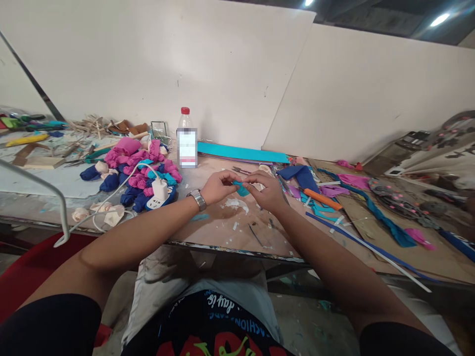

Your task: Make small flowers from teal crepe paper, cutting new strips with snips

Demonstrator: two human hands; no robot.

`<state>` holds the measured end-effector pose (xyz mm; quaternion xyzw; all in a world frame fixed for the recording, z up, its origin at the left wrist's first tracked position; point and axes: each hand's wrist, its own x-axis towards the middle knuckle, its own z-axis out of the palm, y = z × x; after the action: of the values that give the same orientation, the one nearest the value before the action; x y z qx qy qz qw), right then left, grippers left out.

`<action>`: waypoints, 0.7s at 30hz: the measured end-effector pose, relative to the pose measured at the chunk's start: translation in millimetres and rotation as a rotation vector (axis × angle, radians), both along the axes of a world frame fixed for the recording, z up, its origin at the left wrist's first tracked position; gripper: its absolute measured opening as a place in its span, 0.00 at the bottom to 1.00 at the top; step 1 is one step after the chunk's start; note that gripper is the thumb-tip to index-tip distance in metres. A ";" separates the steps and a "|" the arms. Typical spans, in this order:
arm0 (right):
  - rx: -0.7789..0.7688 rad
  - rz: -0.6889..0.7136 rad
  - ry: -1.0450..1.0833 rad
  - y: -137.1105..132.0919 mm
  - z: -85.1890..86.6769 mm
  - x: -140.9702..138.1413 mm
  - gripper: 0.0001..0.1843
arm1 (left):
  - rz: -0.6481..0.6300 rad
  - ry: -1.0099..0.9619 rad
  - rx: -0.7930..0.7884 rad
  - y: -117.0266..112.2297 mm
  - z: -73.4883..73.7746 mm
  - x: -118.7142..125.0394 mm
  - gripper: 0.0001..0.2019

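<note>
The left hand (219, 187) and the right hand (267, 192) met over the worktable (215, 228), fingertips close together, both pinching a small teal scrap (242, 190) of thin material; whether it was cloth or paper was too small to tell. The scrap was held between the hands, just above a pale patch (237, 205) on the tabletop, with its lower part hanging below the fingers. Such a thin piece probably called for a light, even pinch from both sides, since a hard pull could have torn or stretched it. Small turns of the fingertips seemed wiser than moving the wrists, with one hand steadying while the other shaped. Keeping the thumbs from covering the edge would likely have helped the eye follow it. The orange-handled tool (322, 199) and loose strips lay to the right, and the pink and navy bundles (135, 165) to the left, so elbows were best held low and quiet.
</note>
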<state>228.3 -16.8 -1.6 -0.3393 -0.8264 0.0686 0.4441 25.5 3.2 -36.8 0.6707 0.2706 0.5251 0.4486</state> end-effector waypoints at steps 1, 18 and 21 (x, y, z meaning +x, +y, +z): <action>-0.013 -0.005 0.003 -0.4 0.4 -0.3 0.15 | -0.003 -0.004 -0.001 -0.3 0.4 0.2 0.12; -0.167 -0.008 0.036 3.7 -6.3 -2.6 0.19 | -0.061 -0.015 0.024 -4.0 0.5 0.0 0.13; -0.188 -0.024 0.052 4.3 -7.3 -2.7 0.19 | -0.074 -0.015 0.027 -3.8 0.9 -0.2 0.13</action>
<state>225.6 -12.5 -8.9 -0.3875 -0.8003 0.1495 0.4325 25.3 -0.7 -35.9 0.6822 0.2352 0.5167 0.4607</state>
